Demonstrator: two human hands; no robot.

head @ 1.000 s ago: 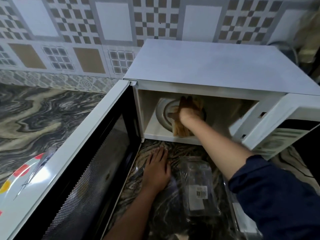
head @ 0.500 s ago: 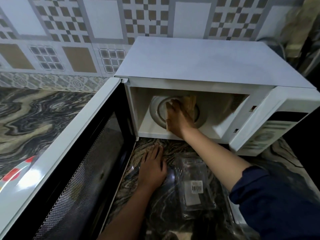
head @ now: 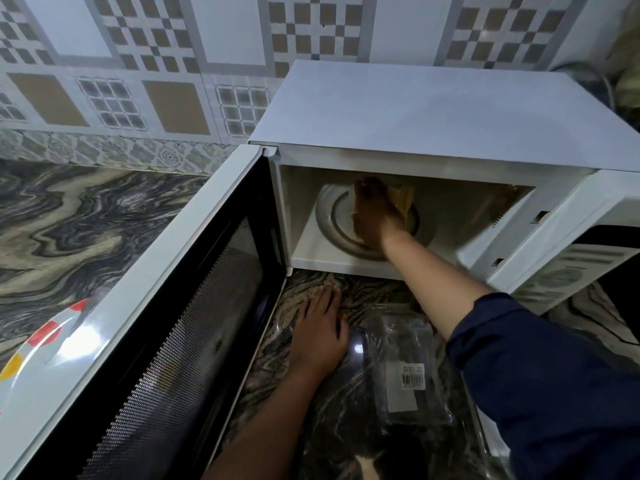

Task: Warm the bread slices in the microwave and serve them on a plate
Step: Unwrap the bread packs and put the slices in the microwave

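Observation:
A white microwave (head: 433, 109) stands on the marble counter with its door (head: 166, 327) swung wide open to the left. My right hand (head: 372, 216) reaches into the cavity and grips brown bread slices (head: 403, 199) over the round turntable (head: 332, 226); the hand hides most of the bread. My left hand (head: 320, 336) lies flat on the counter in front of the microwave, fingers spread, holding nothing. A white plate (head: 41, 344) with red and yellow marks shows at the left edge, partly hidden behind the door.
A clear plastic bread wrapper (head: 405, 368) with a barcode label lies on the counter (head: 69, 216) beside my left hand. The microwave's control panel (head: 568, 271) faces right. A patterned tile wall runs behind. The open door blocks the way between plate and cavity.
My right hand has pushed the bread slices deeper into the cavity, over the turntable. The view has shifted slightly. My left hand has stayed flat on the counter.

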